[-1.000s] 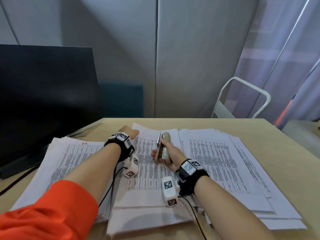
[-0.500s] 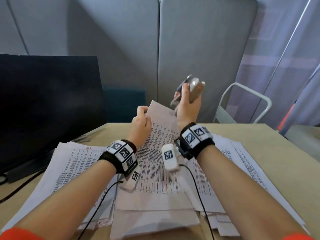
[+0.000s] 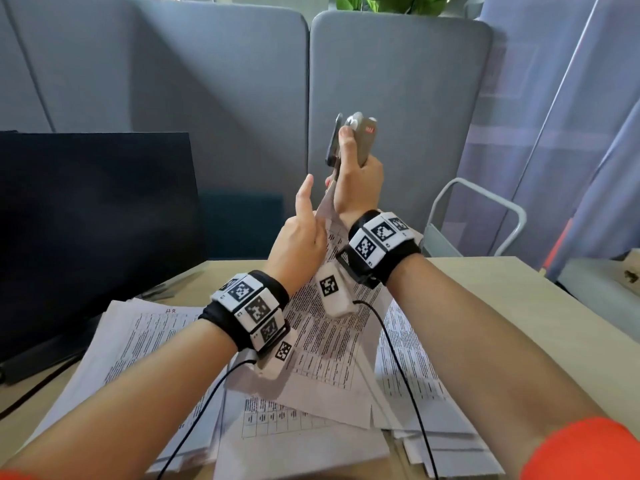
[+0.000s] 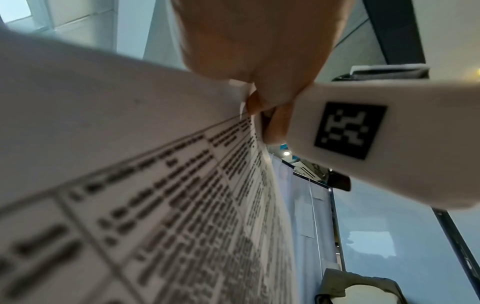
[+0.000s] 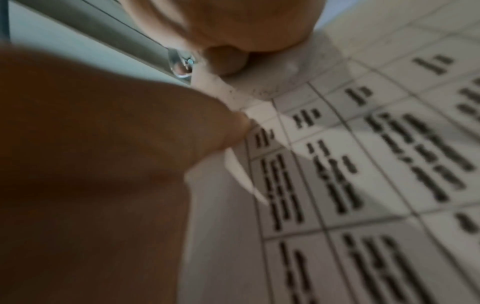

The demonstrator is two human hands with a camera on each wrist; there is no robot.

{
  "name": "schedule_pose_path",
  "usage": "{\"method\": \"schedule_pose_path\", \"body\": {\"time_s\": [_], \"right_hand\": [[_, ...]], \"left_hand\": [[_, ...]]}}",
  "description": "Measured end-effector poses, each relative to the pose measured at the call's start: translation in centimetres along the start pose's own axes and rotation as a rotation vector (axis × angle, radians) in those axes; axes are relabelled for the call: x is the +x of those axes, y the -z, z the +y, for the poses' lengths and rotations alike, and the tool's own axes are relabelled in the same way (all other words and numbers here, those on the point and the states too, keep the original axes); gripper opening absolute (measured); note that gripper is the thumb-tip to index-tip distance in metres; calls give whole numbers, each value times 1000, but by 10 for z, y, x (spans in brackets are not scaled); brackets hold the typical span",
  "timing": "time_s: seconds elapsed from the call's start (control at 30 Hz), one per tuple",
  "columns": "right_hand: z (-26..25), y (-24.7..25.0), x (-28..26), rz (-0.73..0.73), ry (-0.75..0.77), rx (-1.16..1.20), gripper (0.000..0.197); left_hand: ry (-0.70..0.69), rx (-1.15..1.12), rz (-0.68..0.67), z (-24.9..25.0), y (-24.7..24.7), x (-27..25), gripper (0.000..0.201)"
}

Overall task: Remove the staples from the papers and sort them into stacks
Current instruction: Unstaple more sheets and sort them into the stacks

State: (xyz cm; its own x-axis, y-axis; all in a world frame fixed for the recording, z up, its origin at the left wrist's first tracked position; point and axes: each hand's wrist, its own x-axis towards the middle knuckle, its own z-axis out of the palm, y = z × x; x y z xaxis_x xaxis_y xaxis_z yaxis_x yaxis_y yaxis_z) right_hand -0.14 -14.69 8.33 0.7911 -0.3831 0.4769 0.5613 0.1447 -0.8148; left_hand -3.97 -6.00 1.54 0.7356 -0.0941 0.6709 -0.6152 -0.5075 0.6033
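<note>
The right hand (image 3: 356, 181) has its grip wrapped around a stapler (image 3: 349, 140), held upright above the desk (image 3: 485, 296), its lower tip at the top corner of a lifted sheaf of papers (image 3: 325, 327). The left hand (image 3: 301, 247) pinches that same corner, index finger pointing up. The sheaf hangs down to the paper stacks (image 3: 138, 344) spread over the desk. A dark monitor (image 3: 93, 220) stands to the left.

Your head view is evenly daylit and sharp; both wrist views blur heavily, dark at lower left.
</note>
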Motion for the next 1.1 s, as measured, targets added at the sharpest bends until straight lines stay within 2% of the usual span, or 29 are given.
{"method": "schedule_pose_path", "body": {"time_s": [0.07,0.17,0.2,0.23,0.3,0.37,0.4,0.5,0.63,0.73,0.83,0.9,1.0,1.1], "right_hand": [[-8,4,3,-9,-14,33,44],[-30,14,11,45,-85,211,40],[-39,19,15,84,-84,291,38],[-49,26,20,127,-53,347,35],[-67,40,28,208,40,403,30],[-78,54,33,276,82,421,33],[-79,60,35,303,83,417,34],[-69,76,37,341,26,317,34],[-26,91,27,254,-153,179,31],[20,110,16,184,-393,-56,31],[66,131,-2,14,-577,-280,39],[92,134,-18,-71,-643,-316,39],[123,124,-39,-190,-750,-432,39],[145,113,-55,-291,-832,-572,40]], "left_hand": [[-25,-26,-66,6,6,1,59],[139,-32,-314,8,21,1,39],[191,-19,-337,5,24,0,29],[227,-29,-314,2,24,1,25],[263,-139,-174,-1,21,3,29],[290,-295,-32,-3,13,13,34],[322,-374,-4,-2,6,17,34],[475,-506,-40,2,-35,15,27],[661,-564,-187,-7,-101,-5,19],[797,-456,-320,-30,-108,-10,7],[828,-36,-459,-62,-80,-15,20],[862,181,-515,-88,-54,-22,37],[921,446,-538,-114,-16,-38,40],[977,526,-524,-129,8,-53,41]]}}
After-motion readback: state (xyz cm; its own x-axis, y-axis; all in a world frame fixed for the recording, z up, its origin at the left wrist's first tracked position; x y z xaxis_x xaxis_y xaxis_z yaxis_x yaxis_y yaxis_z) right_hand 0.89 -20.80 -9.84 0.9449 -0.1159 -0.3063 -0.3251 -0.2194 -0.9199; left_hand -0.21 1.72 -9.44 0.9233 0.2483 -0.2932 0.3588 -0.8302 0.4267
